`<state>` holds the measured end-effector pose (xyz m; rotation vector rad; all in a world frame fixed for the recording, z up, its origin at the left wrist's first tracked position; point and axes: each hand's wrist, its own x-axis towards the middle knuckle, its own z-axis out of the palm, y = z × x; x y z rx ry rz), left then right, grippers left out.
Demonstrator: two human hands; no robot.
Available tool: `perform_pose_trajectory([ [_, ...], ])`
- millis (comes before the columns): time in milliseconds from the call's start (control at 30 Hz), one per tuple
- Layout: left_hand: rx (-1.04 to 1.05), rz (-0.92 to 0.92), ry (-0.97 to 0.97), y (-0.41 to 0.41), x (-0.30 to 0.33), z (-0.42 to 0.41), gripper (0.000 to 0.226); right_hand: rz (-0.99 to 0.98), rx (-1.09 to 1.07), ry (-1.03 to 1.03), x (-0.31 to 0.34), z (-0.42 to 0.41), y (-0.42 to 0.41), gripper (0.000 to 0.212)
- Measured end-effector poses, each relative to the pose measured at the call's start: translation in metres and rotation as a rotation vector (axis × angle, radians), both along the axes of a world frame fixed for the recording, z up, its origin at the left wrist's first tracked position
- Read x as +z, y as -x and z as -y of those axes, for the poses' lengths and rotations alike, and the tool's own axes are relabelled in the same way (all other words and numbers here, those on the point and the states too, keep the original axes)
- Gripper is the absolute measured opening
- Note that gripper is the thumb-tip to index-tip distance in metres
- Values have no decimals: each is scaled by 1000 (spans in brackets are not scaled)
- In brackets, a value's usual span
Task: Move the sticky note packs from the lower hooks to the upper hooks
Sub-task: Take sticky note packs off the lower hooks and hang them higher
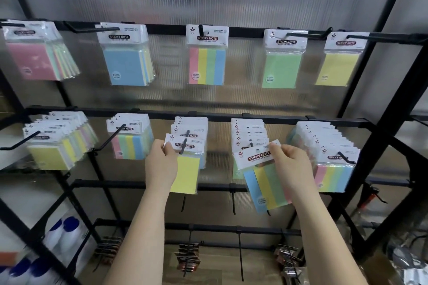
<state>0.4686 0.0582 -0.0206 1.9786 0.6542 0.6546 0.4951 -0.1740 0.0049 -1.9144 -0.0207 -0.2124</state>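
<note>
At frame centre, the left hand (162, 164) pinches the yellow plastic-wrapped sticky note pack (186, 169) still threaded on its black lower hook (184, 146). The right hand (293, 164) grips a tilted four-colour striped pack (264, 180), covering its right edge; whether it hangs on a hook cannot be told.

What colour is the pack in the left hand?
Yellow pack, pinched by the left hand; head view.

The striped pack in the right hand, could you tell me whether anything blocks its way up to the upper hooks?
Nothing visible does. The right hand holds the striped pack tilted in front of the lower row, and the space up to the upper hooks is open.
</note>
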Motion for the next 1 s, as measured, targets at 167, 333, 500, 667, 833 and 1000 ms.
perform_pose_trajectory([
  [167,-25,-17,-35,16,13,-10,25,47,-1,18,5,-8,2,45],
  [333,-103,-46,-88,37,26,-19,23,195,-30,-15,14,-24,8,43],
  [500,-64,17,-101,54,39,-32,23,297,2,-94,24,-44,4,49],
  [667,31,72,-99,68,44,-46,24,398,58,-197,51,-67,4,47],
  [833,80,82,-83,78,47,-54,25,495,121,-329,93,-90,8,40],
  [1000,108,83,-91,84,52,-60,27,574,154,-414,124,-108,8,37],
])
